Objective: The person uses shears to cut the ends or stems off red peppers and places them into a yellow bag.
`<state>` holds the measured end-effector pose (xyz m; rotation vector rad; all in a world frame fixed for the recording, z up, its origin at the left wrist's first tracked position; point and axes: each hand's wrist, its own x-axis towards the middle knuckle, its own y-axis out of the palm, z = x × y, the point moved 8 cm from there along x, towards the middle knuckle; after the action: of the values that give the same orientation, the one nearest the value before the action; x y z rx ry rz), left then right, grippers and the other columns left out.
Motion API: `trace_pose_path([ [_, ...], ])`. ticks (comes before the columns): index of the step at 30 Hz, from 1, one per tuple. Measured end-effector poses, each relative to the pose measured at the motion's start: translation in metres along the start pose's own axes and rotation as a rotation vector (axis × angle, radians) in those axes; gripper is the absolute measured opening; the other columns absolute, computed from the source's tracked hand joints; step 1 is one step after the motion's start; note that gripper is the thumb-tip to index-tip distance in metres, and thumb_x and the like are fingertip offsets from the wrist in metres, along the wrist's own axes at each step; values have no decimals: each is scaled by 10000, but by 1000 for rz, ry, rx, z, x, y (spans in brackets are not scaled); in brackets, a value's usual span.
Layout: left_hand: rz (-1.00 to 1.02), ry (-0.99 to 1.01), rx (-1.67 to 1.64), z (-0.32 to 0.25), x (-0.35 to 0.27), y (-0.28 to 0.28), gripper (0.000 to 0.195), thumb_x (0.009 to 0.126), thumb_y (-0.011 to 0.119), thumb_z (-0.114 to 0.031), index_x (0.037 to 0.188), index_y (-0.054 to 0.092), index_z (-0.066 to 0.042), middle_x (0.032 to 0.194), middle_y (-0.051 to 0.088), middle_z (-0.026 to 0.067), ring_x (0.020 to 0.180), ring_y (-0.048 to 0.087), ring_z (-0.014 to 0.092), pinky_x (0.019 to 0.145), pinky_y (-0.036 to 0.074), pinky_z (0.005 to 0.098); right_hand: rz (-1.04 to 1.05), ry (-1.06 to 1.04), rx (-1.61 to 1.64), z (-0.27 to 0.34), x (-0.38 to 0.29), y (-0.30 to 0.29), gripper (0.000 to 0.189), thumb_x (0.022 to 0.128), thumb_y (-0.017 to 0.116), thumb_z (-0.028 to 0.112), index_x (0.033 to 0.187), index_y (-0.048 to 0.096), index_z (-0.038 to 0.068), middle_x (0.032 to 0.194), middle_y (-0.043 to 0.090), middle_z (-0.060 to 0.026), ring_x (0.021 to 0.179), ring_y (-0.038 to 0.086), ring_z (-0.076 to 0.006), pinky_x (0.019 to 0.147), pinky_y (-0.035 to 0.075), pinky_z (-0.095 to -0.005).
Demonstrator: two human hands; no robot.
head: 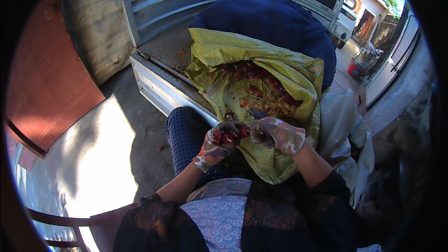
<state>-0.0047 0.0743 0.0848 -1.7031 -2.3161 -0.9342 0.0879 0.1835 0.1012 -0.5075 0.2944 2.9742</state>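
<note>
My left hand, in a camouflage-patterned work glove, is closed around a dark red dried chili pepper that looks torn or crumpled. Close by on its right, my gloved right hand pinches a thin stem at the end of a red pepper. Both hands are over the near edge of an open yellow woven sack. Inside the sack lie dried red peppers and a heap of pale yellow seeds. Something dark, perhaps a blade or fingertip, shows beside my right hand; I cannot tell which.
The sack rests on a metal truck bed, against a large dark blue cloth bundle. A white woven sack hangs at the right. A reddish-brown panel stands left. Farther right are a red bucket and a white door.
</note>
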Motion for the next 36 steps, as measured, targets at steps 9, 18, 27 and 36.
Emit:
trace_pose_path([
  [9, -214, -289, 199, 21, 0, -22, 332, 686, 695, -13, 991, 563, -19, 970, 607, 53, 890, 578, 146, 777, 478, 264, -217, -578, -75, 13, -4, 19, 309, 813, 572, -46, 1113, 516, 0, 1086, 553, -83, 988, 560, -147, 842, 456, -256],
  [18, -86, -244, 97, 15, -7, -10, 402, 711, 679, -28, 1098, 568, -23, 963, 622, 33, 863, 576, 117, 753, 475, 243, -323, -421, -59, 19, -6, 41, 125, 824, 609, 71, 943, 604, 34, 938, 582, -43, 840, 576, -116, 664, 476, -223],
  [27, -45, -233, 183, 23, -9, -15, 350, 721, 706, -41, 1046, 581, -8, 940, 644, 48, 846, 600, 124, 773, 490, 261, -442, -613, -454, 12, -4, 43, 80, 795, 608, 43, 874, 602, 33, 791, 571, -6, 726, 533, -76, 626, 439, -208],
  [36, 75, -144, -17, 32, -14, 5, 305, 703, 717, -42, 988, 608, -40, 932, 629, 50, 836, 592, 129, 728, 495, 249, -291, -396, 609, -22, 17, 13, 128, 827, 631, 154, 897, 581, 59, 817, 566, 10, 662, 505, -64, 582, 409, -203],
])
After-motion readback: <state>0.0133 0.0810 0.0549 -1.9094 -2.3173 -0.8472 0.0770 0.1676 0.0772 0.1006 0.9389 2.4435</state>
